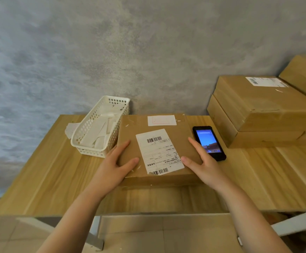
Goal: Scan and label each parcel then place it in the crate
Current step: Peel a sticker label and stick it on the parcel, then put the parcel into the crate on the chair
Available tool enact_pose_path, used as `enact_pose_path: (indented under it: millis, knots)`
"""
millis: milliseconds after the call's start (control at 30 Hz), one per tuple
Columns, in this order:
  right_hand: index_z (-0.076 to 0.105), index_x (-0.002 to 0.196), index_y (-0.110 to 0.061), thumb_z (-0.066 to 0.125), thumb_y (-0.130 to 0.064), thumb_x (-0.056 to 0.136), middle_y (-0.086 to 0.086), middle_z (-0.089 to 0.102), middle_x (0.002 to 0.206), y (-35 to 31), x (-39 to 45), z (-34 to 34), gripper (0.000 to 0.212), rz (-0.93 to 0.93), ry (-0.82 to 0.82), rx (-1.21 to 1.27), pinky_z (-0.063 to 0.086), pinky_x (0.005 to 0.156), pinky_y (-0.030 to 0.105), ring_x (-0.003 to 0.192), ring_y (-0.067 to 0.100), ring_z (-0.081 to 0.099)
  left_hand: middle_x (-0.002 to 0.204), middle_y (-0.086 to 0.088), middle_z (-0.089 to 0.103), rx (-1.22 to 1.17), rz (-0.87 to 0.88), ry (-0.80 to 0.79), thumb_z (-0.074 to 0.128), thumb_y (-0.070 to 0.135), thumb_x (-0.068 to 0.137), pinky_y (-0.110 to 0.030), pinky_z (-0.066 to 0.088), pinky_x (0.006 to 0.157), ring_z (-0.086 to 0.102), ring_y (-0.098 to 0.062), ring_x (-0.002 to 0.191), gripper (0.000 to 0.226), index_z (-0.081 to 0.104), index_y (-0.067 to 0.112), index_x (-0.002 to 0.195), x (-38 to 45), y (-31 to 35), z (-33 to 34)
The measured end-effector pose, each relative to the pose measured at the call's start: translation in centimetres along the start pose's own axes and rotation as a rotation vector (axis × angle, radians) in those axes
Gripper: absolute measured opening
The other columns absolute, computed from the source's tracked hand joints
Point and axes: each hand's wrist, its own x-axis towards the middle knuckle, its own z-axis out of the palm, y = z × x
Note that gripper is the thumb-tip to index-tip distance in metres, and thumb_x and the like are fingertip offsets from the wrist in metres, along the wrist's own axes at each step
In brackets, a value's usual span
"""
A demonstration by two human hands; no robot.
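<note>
Parcel (154, 148): on tabletop (258, 179), long axis near–far, between both hands.
Left hand (115, 166): flat, fingers straight, on near-left corner.
Right hand (201, 164): flat, fingers straight, on near-right edge; equally near.

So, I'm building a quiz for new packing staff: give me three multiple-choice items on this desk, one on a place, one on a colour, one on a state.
1. Where is the phone?
A. inside the basket
B. on the table, right of the parcel
C. on the stacked boxes

2. What colour is the basket?
A. white
B. blue
C. black

3. How do the hands meet the parcel?
A. both off it
B. one lifts it overhead
C. both on it, one at each side

Key: 1 B, it lies by the parcel's right edge; 2 A, its lattice walls are white; 3 C, the left hand and right hand flank the label.
</note>
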Motion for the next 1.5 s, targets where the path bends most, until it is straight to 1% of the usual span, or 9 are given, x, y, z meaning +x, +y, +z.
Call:
enact_pose_path:
  millis: [233, 367, 700, 900, 1033, 1167, 1267, 1400, 1500]
  knots:
    - [0.034, 0.147, -0.045, 0.065, -0.047, 0.088, -0.041, 0.034, 0.132, 0.0, -1.2, -1.1, 0.067, -0.080, -0.007, -0.106, 0.034, 0.110, 0.025, 0.116, -0.025, 0.033, 0.144, 0.016, 0.044, -0.026, 0.044, 0.041, 0.070, 0.040, 0.087, -0.017, 0.042, 0.093, 0.050, -0.003, 0.122, 0.067, 0.039, 0.041, 0.146, -1.6, 1.1, 1.1]
    - [0.035, 0.147, -0.041, 0.061, -0.056, 0.081, -0.020, 0.037, 0.148, -0.4, -3.2, -2.6, 0.073, -0.187, 0.030, -0.122, 0.036, 0.114, 0.032, 0.135, -0.004, 0.035, 0.148, 0.017, 0.041, -0.018, 0.121, 0.108, 0.071, 0.053, 0.082, -0.027, 0.041, 0.105, 0.044, -0.003, 0.131, 0.071, 0.038, 0.047, 0.144, -4.0, 1.8, 2.0]
    - [0.025, 0.143, -0.058, 0.056, -0.069, 0.079, -0.018, 0.033, 0.153, -6.5, -6.4, 0.7, 0.072, -0.371, -0.124, -0.206, 0.042, 0.109, 0.044, 0.135, 0.006, 0.038, 0.147, 0.017, 0.042, -0.046, 0.113, 0.347, 0.069, 0.064, 0.076, -0.026, 0.047, 0.097, 0.049, 0.000, 0.124, 0.072, 0.036, 0.059, 0.139, -13.0, 1.6, -3.0]
    - [0.024, 0.147, -0.051, 0.059, -0.055, 0.085, -0.019, 0.031, 0.151, -12.8, -6.8, 10.1, 0.071, -0.495, -0.287, -0.221, 0.047, 0.093, 0.024, 0.124, 0.003, 0.043, 0.143, 0.019, 0.041, 0.000, 0.052, 0.558, 0.068, 0.065, 0.076, -0.020, 0.044, 0.094, 0.047, 0.004, 0.122, 0.073, 0.034, 0.056, 0.140, -20.3, -2.3, -10.8]
    - [0.023, 0.146, -0.051, 0.058, -0.058, 0.083, -0.022, 0.032, 0.147, -16.4, -6.9, 19.7, 0.072, -0.564, -0.413, -0.198, 0.047, 0.094, 0.022, 0.123, 0.000, 0.043, 0.140, 0.016, 0.042, 0.015, -0.017, 0.670, 0.067, 0.055, 0.078, -0.031, 0.048, 0.099, 0.050, -0.004, 0.121, 0.070, 0.034, 0.055, 0.140, -24.8, -6.6, -17.2]
    - [0.023, 0.144, -0.055, 0.061, -0.051, 0.088, -0.026, 0.034, 0.138, -19.3, -7.7, 30.1, 0.068, -0.559, -0.529, -0.181, 0.049, 0.072, 0.009, 0.108, -0.008, 0.048, 0.143, 0.013, 0.039, 0.005, -0.117, 0.733, 0.066, 0.066, 0.073, -0.042, 0.053, 0.096, 0.055, -0.015, 0.119, 0.075, 0.031, 0.059, 0.139, -29.6, -12.0, -24.0]
    - [0.022, 0.144, -0.055, 0.061, -0.053, 0.087, -0.024, 0.032, 0.140, -20.9, -8.5, 37.8, 0.070, -0.559, -0.631, -0.189, 0.051, 0.090, 0.023, 0.111, -0.006, 0.046, 0.140, 0.020, 0.040, 0.005, -0.177, 0.789, 0.064, 0.067, 0.072, -0.035, 0.052, 0.096, 0.052, -0.005, 0.119, 0.075, 0.033, 0.056, 0.139, -33.0, -15.8, -28.3]
    - [0.025, 0.144, -0.052, 0.064, -0.048, 0.088, -0.023, 0.034, 0.136, -22.2, -9.2, 46.8, 0.069, -0.522, -0.768, -0.167, 0.045, 0.084, 0.013, 0.108, -0.008, 0.048, 0.144, 0.016, 0.037, 0.011, -0.284, 0.828, 0.066, 0.060, 0.077, -0.016, 0.049, 0.086, 0.049, 0.001, 0.118, 0.073, 0.033, 0.051, 0.141, -36.4, -20.6, -33.1]
    - [0.027, 0.141, -0.055, 0.066, -0.047, 0.086, -0.026, 0.038, 0.133, -23.2, -8.8, 52.5, 0.068, -0.512, -0.845, -0.157, 0.049, 0.090, 0.021, 0.115, -0.001, 0.049, 0.148, 0.014, 0.033, 0.030, -0.372, 0.834, 0.065, 0.054, 0.081, -0.012, 0.049, 0.076, 0.048, -0.001, 0.117, 0.073, 0.028, 0.051, 0.144, -37.6, -23.8, -36.0]
